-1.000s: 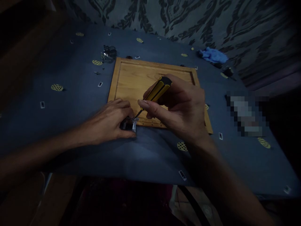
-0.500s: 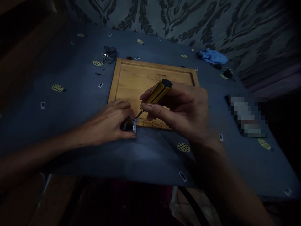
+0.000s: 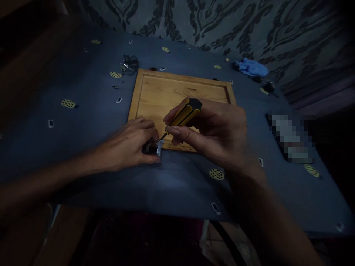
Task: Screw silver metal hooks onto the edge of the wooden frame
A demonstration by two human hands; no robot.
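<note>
My right hand (image 3: 213, 129) grips a yellow-and-black screwdriver (image 3: 184, 112) by its handle, with the shaft slanting down to the left. Its tip meets a small dark part with a shiny metal piece (image 3: 159, 147) at the front left corner of a framed wooden panel (image 3: 155, 92). That part is pinched between the thumb and fingers of my left hand (image 3: 135, 142), which hides much of it, so its kind is unclear. A row of small dark holes runs along the panel's front edge. The panel lies flat on the table.
Small metal and dark hardware (image 3: 129, 64) lies behind the panel's left corner, with a screw (image 3: 115, 87) in front of it. A blue cloth (image 3: 252, 67) is at the back right. A blurred-out phone-like object (image 3: 291, 136) rests on the right. A patterned wall stands behind the table (image 3: 91, 147).
The screwdriver's handle has tipped slightly lower and turned a little in my right hand. My left hand keeps its place on the small part.
</note>
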